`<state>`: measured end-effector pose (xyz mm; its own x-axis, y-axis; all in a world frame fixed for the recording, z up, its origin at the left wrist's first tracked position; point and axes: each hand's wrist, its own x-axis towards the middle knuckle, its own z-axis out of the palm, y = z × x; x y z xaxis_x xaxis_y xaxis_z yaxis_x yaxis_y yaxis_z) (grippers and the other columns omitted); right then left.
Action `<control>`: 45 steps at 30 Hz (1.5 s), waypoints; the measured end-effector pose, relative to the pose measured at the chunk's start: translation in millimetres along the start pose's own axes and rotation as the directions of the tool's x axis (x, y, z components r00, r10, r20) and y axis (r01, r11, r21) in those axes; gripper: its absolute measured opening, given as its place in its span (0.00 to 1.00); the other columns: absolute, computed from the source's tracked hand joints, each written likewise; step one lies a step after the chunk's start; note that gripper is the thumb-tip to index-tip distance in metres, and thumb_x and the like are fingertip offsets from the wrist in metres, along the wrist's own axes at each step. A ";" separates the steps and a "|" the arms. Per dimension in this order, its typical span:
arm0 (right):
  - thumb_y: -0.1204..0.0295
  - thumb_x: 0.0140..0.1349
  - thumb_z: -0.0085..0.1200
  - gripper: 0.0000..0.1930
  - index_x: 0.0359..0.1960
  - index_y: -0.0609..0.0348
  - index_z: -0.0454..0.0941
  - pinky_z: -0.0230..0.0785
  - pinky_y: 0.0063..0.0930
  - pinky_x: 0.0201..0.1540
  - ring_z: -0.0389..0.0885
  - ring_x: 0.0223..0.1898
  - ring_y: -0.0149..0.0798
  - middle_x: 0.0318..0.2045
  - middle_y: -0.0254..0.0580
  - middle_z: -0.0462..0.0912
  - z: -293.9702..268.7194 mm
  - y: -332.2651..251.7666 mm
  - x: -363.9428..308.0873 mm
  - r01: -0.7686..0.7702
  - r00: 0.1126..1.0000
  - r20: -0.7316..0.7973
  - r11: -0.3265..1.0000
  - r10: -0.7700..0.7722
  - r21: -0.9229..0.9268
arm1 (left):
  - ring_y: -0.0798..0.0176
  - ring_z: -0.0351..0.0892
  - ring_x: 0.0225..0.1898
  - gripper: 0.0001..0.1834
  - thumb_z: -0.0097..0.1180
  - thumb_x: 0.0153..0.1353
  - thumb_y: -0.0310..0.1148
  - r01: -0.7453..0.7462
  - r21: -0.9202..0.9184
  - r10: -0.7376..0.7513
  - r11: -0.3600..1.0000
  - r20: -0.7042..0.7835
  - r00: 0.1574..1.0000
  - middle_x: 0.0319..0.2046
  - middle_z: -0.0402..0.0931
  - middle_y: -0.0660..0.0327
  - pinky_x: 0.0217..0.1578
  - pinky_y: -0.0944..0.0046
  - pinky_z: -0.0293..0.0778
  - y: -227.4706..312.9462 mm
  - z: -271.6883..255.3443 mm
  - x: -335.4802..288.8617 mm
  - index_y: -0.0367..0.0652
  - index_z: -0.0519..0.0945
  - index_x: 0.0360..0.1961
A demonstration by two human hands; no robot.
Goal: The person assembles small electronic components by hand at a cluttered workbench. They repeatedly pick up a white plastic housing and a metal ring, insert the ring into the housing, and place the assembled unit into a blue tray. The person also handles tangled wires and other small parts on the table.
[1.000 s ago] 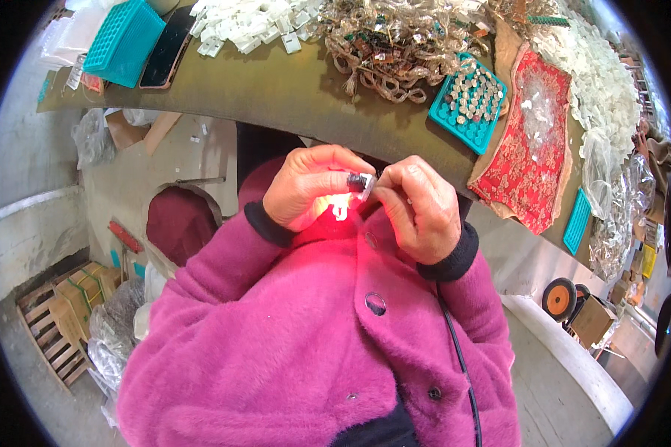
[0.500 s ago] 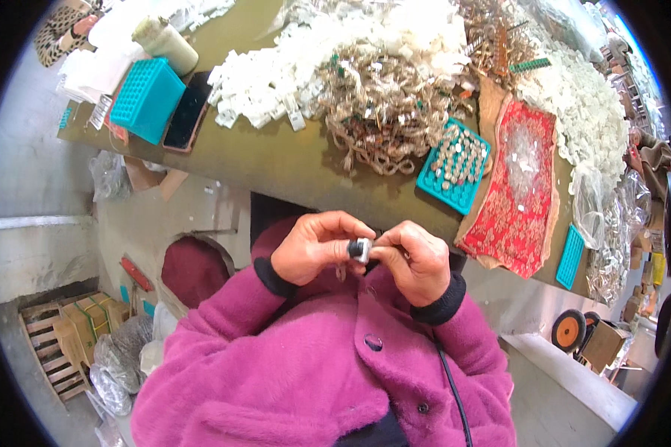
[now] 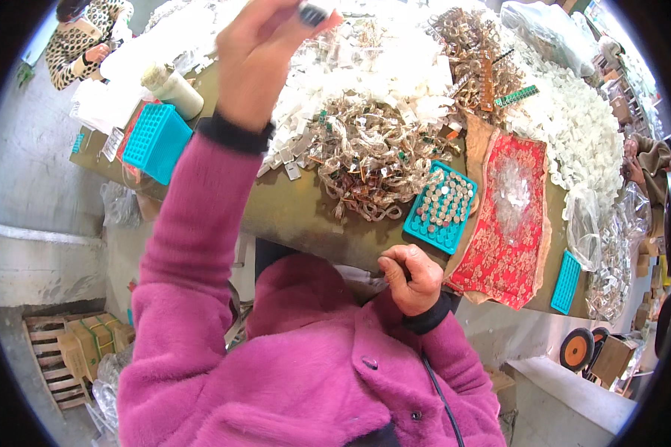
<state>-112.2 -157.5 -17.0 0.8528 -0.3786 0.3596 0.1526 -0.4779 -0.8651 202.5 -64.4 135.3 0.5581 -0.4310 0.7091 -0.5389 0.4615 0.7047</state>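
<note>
My left hand (image 3: pixel 255 71) is stretched up over the far part of the bench, blurred and partly cut by the upper edge. A black band or cover (image 3: pixel 313 13) with a whitish end shows at its bunched fingertips; whether it holds a small piece I cannot make out. My right hand (image 3: pixel 413 279) is curled in front of the bench's near edge, thumb against the bent fingers; its contents are hidden. Nearest to it is a teal tray (image 3: pixel 445 238) with rows of small round metallic pieces. Beyond lies a tangled heap of brownish clear strands (image 3: pixel 365 149).
White plastic pieces (image 3: pixel 395 63) are piled behind the heap. A red patterned cloth (image 3: pixel 492 253) lies right of the tray, with a teal rack (image 3: pixel 566 283) beyond. At the left stand a teal box (image 3: pixel 156 141) and a whitish canister (image 3: pixel 175 89). Another person (image 3: pixel 89 45) sits far left.
My hands were together before my chest, fingers on a small pale piece. The left has since swung up and away over the bench; the right stays near the edge, slightly lower.
</note>
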 end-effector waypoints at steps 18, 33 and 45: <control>0.83 0.59 0.65 0.06 0.36 0.63 0.82 0.72 0.32 0.29 0.80 0.25 0.43 0.27 0.45 0.81 3.0 -1.6 -0.7 0.071 0.996 -0.046 0.995 -0.074 -0.064 | 0.74 0.80 0.29 0.12 0.63 0.58 0.16 0.278 0.420 -0.223 0.864 -0.177 0.959 0.30 0.83 0.66 0.33 0.71 0.77 -14.5 -16.4 -95.8 0.42 0.87 0.41; 0.81 0.69 0.58 0.23 0.64 0.73 0.70 0.82 0.28 0.49 0.88 0.43 0.35 0.45 0.49 0.87 44.2 -32.3 1.2 -0.529 0.839 0.398 0.732 0.372 0.429 | 0.54 0.86 0.47 0.13 0.59 0.65 0.21 0.692 -0.529 -0.793 0.491 0.058 0.606 0.44 0.83 0.52 0.47 0.52 0.87 43.7 -1.0 -245.6 0.36 0.76 0.50; 0.84 0.65 0.60 0.37 0.74 0.69 0.56 0.79 0.35 0.57 0.81 0.57 0.44 0.61 0.59 0.76 40.7 -30.0 21.9 -0.381 0.902 0.136 0.611 0.409 0.694 | 0.71 0.83 0.42 0.17 0.55 0.65 0.16 0.827 -0.195 -0.781 0.527 0.273 0.561 0.46 0.84 0.61 0.43 0.71 0.80 49.0 1.1 -244.2 0.35 0.79 0.55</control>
<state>-77.8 -119.2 2.6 0.8998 -0.4295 -0.0770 0.1143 0.4022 -0.9084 39.1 62.6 -3.4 0.5622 -0.8141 -0.1454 0.3011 0.0377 0.9528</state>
